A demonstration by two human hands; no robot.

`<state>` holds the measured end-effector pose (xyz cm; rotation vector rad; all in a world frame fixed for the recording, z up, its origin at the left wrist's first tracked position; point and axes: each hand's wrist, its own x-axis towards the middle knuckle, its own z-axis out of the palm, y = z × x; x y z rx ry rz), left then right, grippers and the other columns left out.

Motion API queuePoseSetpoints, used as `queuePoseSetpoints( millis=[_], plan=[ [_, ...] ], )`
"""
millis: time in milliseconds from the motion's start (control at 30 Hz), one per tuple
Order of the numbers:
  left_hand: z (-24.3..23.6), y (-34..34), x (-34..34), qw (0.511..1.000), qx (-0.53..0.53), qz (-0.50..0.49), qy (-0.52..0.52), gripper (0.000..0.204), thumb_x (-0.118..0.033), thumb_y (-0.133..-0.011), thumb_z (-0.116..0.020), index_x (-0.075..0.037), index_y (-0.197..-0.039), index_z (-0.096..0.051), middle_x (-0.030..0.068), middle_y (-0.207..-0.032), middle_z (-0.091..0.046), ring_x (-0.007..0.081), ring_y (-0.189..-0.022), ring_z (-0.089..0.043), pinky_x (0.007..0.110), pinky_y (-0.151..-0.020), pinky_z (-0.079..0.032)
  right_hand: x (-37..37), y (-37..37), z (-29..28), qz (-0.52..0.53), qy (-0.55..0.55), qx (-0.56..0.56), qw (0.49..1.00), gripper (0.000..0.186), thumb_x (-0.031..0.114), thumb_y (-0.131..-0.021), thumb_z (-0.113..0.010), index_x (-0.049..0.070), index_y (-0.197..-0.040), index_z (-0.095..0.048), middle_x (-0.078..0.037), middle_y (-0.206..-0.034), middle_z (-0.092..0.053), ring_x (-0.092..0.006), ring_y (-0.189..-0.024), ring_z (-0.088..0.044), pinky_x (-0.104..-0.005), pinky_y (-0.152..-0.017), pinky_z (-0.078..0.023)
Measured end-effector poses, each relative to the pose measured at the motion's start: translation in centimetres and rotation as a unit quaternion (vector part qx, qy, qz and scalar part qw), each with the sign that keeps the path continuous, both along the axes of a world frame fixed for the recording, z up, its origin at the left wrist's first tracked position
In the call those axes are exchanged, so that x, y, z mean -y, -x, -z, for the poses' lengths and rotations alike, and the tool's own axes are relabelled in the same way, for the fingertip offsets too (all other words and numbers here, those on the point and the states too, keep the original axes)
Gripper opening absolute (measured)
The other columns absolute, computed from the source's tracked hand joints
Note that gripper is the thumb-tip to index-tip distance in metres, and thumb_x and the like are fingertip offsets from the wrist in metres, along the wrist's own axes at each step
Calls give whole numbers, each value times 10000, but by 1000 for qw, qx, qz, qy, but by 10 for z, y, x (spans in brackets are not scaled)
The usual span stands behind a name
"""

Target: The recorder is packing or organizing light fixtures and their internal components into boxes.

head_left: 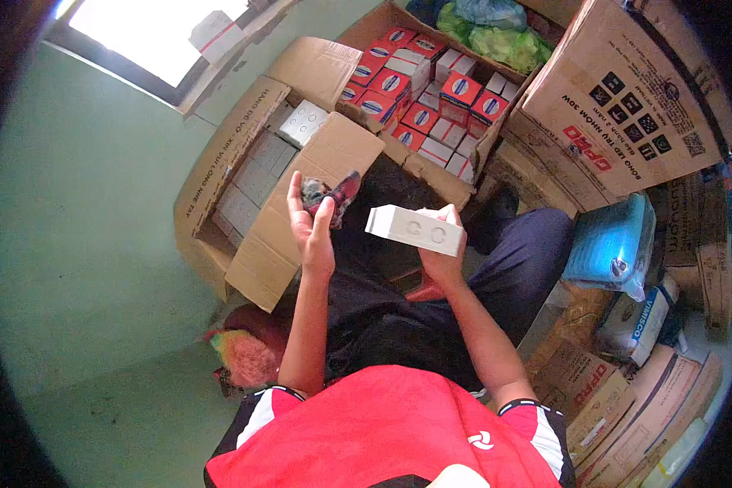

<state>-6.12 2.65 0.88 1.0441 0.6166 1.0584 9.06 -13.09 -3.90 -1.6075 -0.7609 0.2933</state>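
Observation:
My left hand (314,237) is raised in front of me, its thumb pressing a dark, crumpled piece of patterned cloth (344,193) against its fingers. In my right hand (445,259) is a white rectangular electrical back box (415,228), held up at its right end, with two round marks along the side facing me. The cloth and the box are apart. Left of my left hand stands an open cardboard carton (260,244), filled with similar pale boxes (256,169). One white box with round marks (303,124) lies on top at its far end.
Beyond my hands, another open carton (442,180) holds several red and white small packages (419,118). Green plastic bags (496,45) lie at the back. On the right are a tall carton (618,106), a blue plastic-wrapped pack (610,244) and stacked cardboard (626,415). A green wall (98,211) bounds the left.

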Motion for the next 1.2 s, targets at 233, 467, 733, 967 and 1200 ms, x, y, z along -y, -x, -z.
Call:
queuePoseSetpoints(
  millis=[233,467,733,967,1200],
  plan=[
    [-74,-32,71,846,-242,80,-469,220,-43,-884,-796,-40,-1041,-642,206,-1245,-689,376,-1243,-675,450,-1029,-536,3,-1,-1,-7,-10,54,998,195,175,-914,-768,64,-983,-624,-110,-881,-731,-230,-819,-740,-354,-751,-564],
    [-31,-36,36,844,-337,125,-399,119,-73,-1015,-654,4,-1068,-581,298,-1507,-543,514,-1472,-467,541,-1204,-396,13,0,4,44,-1,102,994,297,136,-839,-838,75,-1048,-637,-132,-917,-718,-351,-836,-730,-435,-742,-565],
    [-33,-54,53,802,-328,149,-477,175,-139,-1076,-551,9,-1025,-630,208,-1393,-638,477,-1490,-467,534,-1226,-392,15,-6,3,-5,-49,180,983,286,145,-834,-830,86,-1038,-638,-134,-956,-724,-357,-889,-743,-446,-761,-581],
    [-47,-79,77,779,-288,202,-519,200,-165,-1053,-577,10,-1031,-672,180,-1340,-676,416,-1495,-488,575,-1194,-408,13,-2,41,-25,-146,-17,989,216,100,-881,-806,79,-1058,-686,-87,-1021,-716,-261,-949,-717,-376,-840,-561],
    [-27,-77,7,798,-352,187,-451,275,-104,-1071,-477,56,-1043,-699,231,-1167,-729,433,-1352,-600,495,-1176,-456,18,-10,9,77,-80,252,961,269,122,-819,-853,55,-979,-648,-134,-982,-703,-358,-864,-720,-437,-755,-576]
  ],
)
